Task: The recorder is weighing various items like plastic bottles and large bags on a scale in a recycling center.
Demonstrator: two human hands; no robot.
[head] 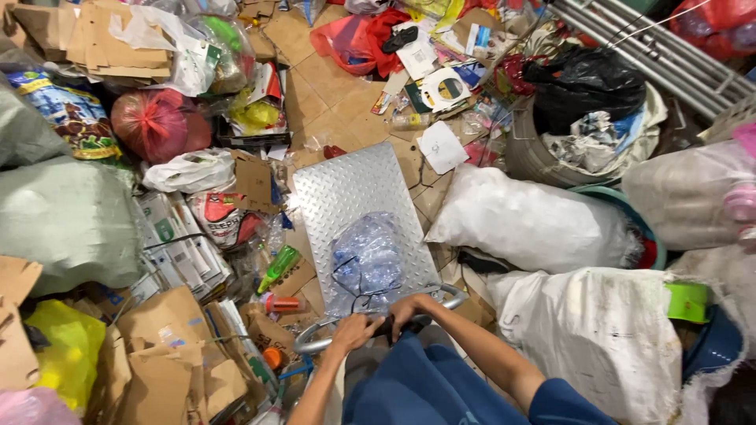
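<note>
While clear bag of plastic bottles (368,260) on metal cart (346,189), left hand (352,331) and right hand (407,309) both clenched round its handle (315,343).

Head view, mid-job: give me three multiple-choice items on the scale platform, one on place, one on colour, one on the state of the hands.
1. Where does the clear bag of plastic bottles lie?
A. on the metal platform
B. on the white sack
C. in the grey tub

2. What colour is the tied bag at upper left?
A. blue
B. red
C. black

3. What are the left hand and right hand doing?
A. hanging free
B. lifting cardboard
C. resting on the curved metal bar

Answers: 1 A, the bag sits on the patterned plate. 2 B, its film is red. 3 C, both hands are on the bar at the platform's near end.
</note>
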